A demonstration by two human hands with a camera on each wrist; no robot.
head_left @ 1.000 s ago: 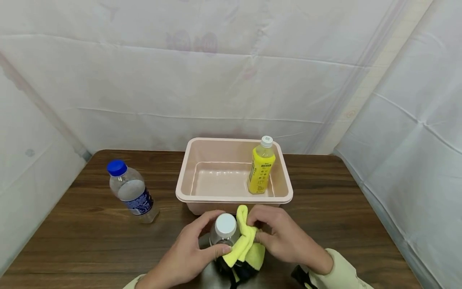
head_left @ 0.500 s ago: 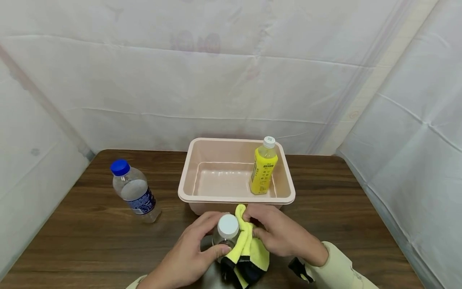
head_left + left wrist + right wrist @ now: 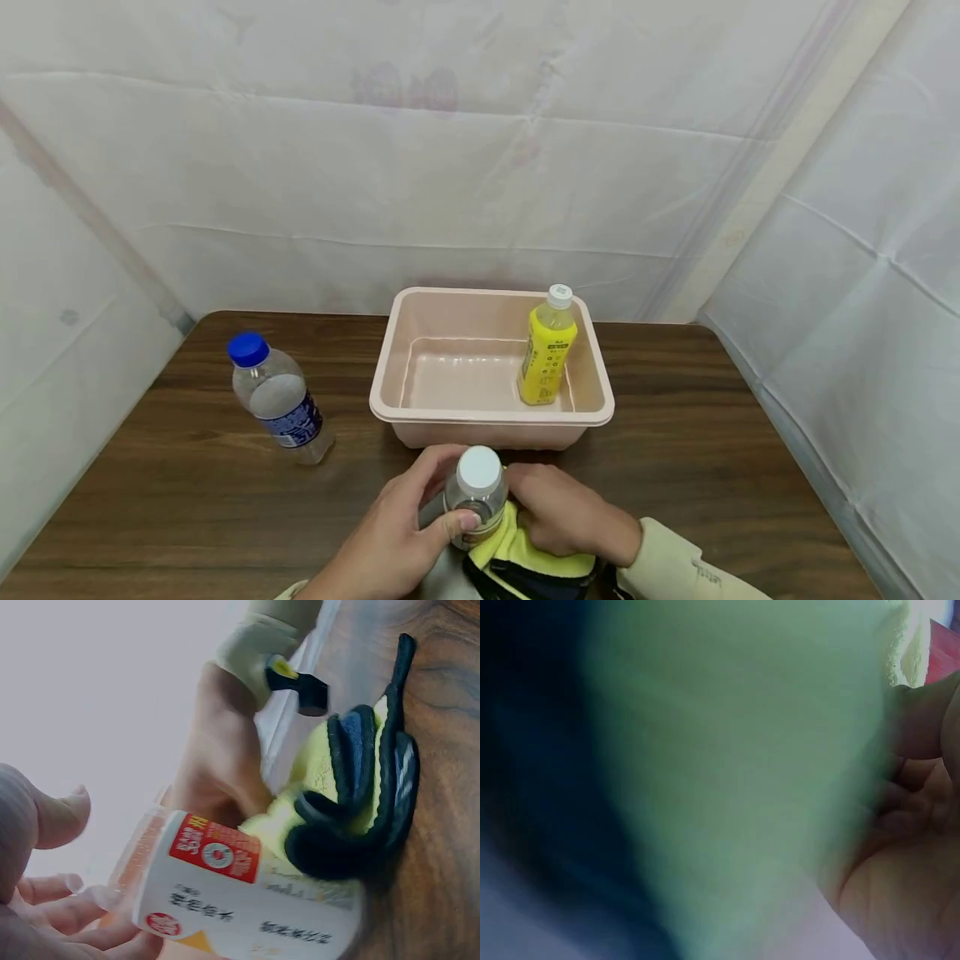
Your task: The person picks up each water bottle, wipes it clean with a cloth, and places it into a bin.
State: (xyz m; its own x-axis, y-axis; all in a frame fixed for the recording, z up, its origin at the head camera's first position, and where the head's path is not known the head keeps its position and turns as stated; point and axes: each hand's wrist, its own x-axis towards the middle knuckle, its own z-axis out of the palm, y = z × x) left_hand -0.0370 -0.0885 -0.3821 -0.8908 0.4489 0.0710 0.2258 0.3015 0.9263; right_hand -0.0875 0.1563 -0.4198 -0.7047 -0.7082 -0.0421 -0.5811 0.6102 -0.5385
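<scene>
A bottle (image 3: 475,504) with a white cap stands at the near middle of the table. Its white and red label (image 3: 225,900) faces the left wrist view. My left hand (image 3: 405,525) holds it from the left, thumb at the front and fingers behind. On the other side, my right hand (image 3: 566,510) grips a bunched yellow cloth (image 3: 525,554) with black edging against the bottle. Folds of the cloth (image 3: 330,802) hang toward the table in the left wrist view. In the right wrist view, blurred cloth (image 3: 742,765) covers much of the frame and hides part of the right hand.
Just behind the hands is a pale pink plastic basin (image 3: 450,415). A yellow-labelled bottle (image 3: 547,354) stands inside it on the right. To the left, a clear blue-capped bottle (image 3: 281,404) stands on the brown wooden table (image 3: 150,467). White sheeting surrounds the table.
My right hand has moved down and nearer with the cloth, whose top fold no longer stands up beside the cap. My left hand stays around the bottle, which has shifted slightly to the right.
</scene>
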